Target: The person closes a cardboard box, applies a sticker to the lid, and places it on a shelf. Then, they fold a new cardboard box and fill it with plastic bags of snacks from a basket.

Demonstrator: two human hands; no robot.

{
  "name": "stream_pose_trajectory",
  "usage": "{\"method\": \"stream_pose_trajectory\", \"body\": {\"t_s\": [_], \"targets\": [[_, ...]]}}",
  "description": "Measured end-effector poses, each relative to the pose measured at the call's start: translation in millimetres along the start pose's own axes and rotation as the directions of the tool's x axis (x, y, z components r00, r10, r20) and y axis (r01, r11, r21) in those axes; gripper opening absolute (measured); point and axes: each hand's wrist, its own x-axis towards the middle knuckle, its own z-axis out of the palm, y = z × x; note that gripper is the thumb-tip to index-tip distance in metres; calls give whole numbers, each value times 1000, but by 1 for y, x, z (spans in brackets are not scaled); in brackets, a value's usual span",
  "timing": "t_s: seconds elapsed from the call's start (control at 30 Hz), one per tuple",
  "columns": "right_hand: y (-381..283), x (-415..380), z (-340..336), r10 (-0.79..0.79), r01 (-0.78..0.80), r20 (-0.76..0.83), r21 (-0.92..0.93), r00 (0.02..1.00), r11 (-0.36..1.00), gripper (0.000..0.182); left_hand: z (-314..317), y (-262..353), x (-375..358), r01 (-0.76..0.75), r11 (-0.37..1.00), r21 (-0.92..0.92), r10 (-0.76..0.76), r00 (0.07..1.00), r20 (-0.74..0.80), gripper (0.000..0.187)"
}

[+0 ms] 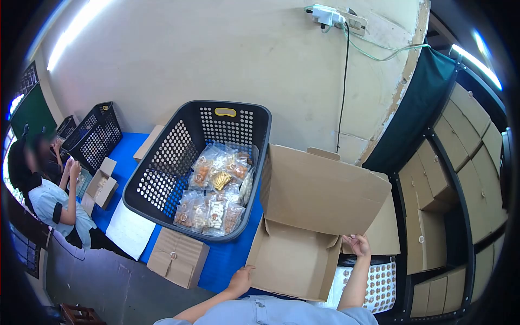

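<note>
An open cardboard box (295, 257) stands in front of me, its lid raised at the back and nothing inside. At its front left corner, my left hand (240, 281) grips the side wall. My right hand (357, 245) has its fingers closed on the right side edge, close to the lid's corner. Just left of the box, a black perforated basket (142, 201) holds several clear plastic bags of small pieces (216, 189) in white, orange, yellow and brown.
A closed cardboard box (177, 255) sits before the basket. Sheets of round stickers (382, 284) lie at right under my forearm. Shelves of stacked boxes (433, 238) rise on the right. At left, a person (59, 200) works beside an open carton (103, 187) and another basket (96, 135).
</note>
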Motion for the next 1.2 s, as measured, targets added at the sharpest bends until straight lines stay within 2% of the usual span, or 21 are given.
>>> {"method": "stream_pose_trajectory", "body": {"t_s": [0.07, 0.13, 0.17, 0.23, 0.27, 0.33, 0.4, 0.47, 0.5, 0.57, 0.7, 0.77, 0.83, 0.9, 1.0, 1.1, 1.17, 1.2], "targets": [[0, 11, -1, -25, 24, 51, 19, 998, 1000, 28, -1, -3, -1, -19, 1000, -16, 19, 999, -40, 39], [-9, 13, 19, -65, 65, -82, -3, 995, 998, 27, 1, -8, -3, -33, 999, -35, 31, 997, -73, 40], [-9, 18, 8, -58, 58, -76, -4, 995, 998, 27, 2, -9, -1, -32, 999, -34, 28, 995, -98, 43], [-11, 27, -15, -122, 113, 111, 87, 986, 990, 27, 4, -13, -2, -26, 999, -35, 21, 992, -124, 45], [-21, 23, 6, -129, 129, -8, 5, 992, 992, 29, 2, -10, -1, -22, 999, -29, 19, 994, -109, 47], [-19, 34, -1, -160, 161, -35, 13, 986, 987, 32, 3, -9, -2, -17, 1000, -25, 14, 995, -98, 48], [-21, 44, -1, -196, 197, -58, 17, 979, 980, 34, 4, -6, -1, -42, 995, 87, 50, 995, -87, 52], [-19, 52, 5, -291, 334, -278, 120, 915, 935, 40, 1, 1, -1, -76, 992, 101, 87, 991, -102, 53], [-16, 55, -3, -289, 330, -274, 121, 917, 936, 40, -4, 7, -2, -110, 987, 118, 124, 986, -113, 55], [0, 65, -48, -371, 476, -341, 311, 864, 823, 44, -17, 25, -2, -120, 986, 114, 132, 986, -103, 56], [12, 63, -47, -363, 497, -361, 415, 859, 762, 48, -12, 20, 2, -196, 977, 81, 205, 969, -134, 59], [22, 77, -60, -391, 497, -328, 366, 860, 787, 48, -3, 12, -2, -185, 976, 113, 199, 972, -127, 60], [24, 85, -62, -386, 490, -312, 420, 868, 764, 46, -1, 13, -3, -182, 973, 143, 199, 973, -113, 61], [24, 92, -65, -363, 480, -331, 421, 871, 770, 45, -1, 15, -5, -96, 988, 119, 104, 993, -61, 62], [27, 110, -62, -324, 466, -361, 440, 874, 767, 39, -3, 13, -7, -107, 988, 112, 114, 992, -59, 62], [23, 129, -39, -267, 408, -360, 410, 894, 815, 40, 2, 9, -9, -86, 987, 139, 93, 995, -44, 62], [19, 139, -3, -99, 243, -374, 360, 922, 901, 39, 7, 1, -6, -83, 986, 142, 94, 993, -75, 62], [21, 142, 23, -90, 221, -393, 301, 915, 927, 37, 8, 0, -4, -80, 986, 144, 95, 990, -103, 62]]}}
